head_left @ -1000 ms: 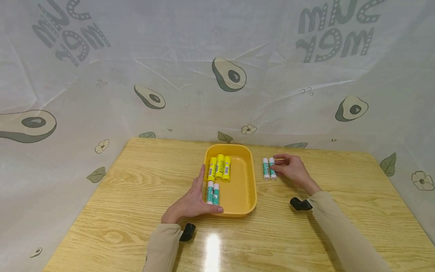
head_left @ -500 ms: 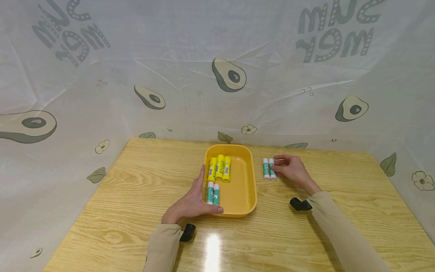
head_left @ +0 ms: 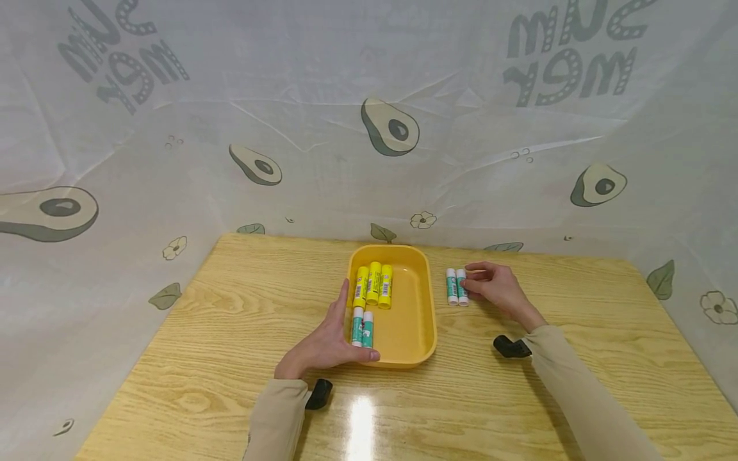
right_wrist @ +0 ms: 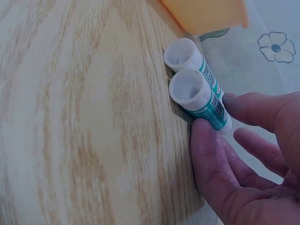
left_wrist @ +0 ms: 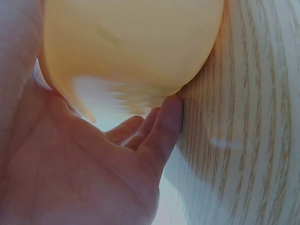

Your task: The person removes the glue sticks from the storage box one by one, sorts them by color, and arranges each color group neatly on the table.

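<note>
My left hand [head_left: 325,339] holds the near left corner of a yellow plastic tray [head_left: 426,301], thumb over the front rim and fingers along the left wall. In the left wrist view the fingers [left_wrist: 161,131] lie against the tray's outer wall, low by the table. Right of the tray, two green and white glue sticks [head_left: 451,287] lie side by side on the table. My right hand [head_left: 497,289] pinches the right-hand glue stick [right_wrist: 211,110] between its fingertips. In the right wrist view its hollow white end faces the camera, and the other glue stick [right_wrist: 180,51] lies right beside it.
Inside the tray lie three yellow glue sticks [head_left: 373,283] at the back left, with two green and white glue sticks [head_left: 362,328] in front. A printed cloth [head_left: 323,128] hangs behind the wooden table [head_left: 259,301]. Black camera mounts [head_left: 511,347] sit at both wrists.
</note>
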A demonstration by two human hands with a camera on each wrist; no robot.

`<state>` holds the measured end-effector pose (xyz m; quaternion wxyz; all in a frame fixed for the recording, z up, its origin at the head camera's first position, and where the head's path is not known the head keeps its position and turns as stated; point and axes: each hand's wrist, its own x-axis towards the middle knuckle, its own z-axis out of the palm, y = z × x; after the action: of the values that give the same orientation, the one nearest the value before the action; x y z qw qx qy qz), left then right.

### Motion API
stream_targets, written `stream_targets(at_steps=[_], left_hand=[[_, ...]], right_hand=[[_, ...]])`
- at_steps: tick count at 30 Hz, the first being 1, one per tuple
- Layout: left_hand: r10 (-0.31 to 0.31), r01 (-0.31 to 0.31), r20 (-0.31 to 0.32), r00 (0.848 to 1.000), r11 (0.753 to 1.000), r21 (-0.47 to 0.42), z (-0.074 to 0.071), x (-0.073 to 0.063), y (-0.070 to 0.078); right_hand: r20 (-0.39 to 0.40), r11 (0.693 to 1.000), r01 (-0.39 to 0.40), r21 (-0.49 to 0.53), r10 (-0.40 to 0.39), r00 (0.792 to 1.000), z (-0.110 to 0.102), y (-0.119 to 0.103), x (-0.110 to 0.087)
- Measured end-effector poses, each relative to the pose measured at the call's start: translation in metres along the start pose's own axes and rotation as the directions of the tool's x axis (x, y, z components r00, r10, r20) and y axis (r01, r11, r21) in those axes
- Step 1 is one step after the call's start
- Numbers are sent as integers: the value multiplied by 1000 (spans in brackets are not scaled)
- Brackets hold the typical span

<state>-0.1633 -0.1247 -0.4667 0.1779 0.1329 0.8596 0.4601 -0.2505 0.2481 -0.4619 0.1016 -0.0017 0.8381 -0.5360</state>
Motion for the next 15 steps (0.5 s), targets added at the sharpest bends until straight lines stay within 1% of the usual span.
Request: stream_targets(at_steps=[7,15], left_hand=[[-3,3,-2,1000,1000,-9,0,0,-1],[7,-7,3,1000,1000,-15,-1,-1,0]], right_hand=[[7,1000,-10,5,10,1000,-1,-3,-1],[32,999,-33,12,33,999,-4,1,3]])
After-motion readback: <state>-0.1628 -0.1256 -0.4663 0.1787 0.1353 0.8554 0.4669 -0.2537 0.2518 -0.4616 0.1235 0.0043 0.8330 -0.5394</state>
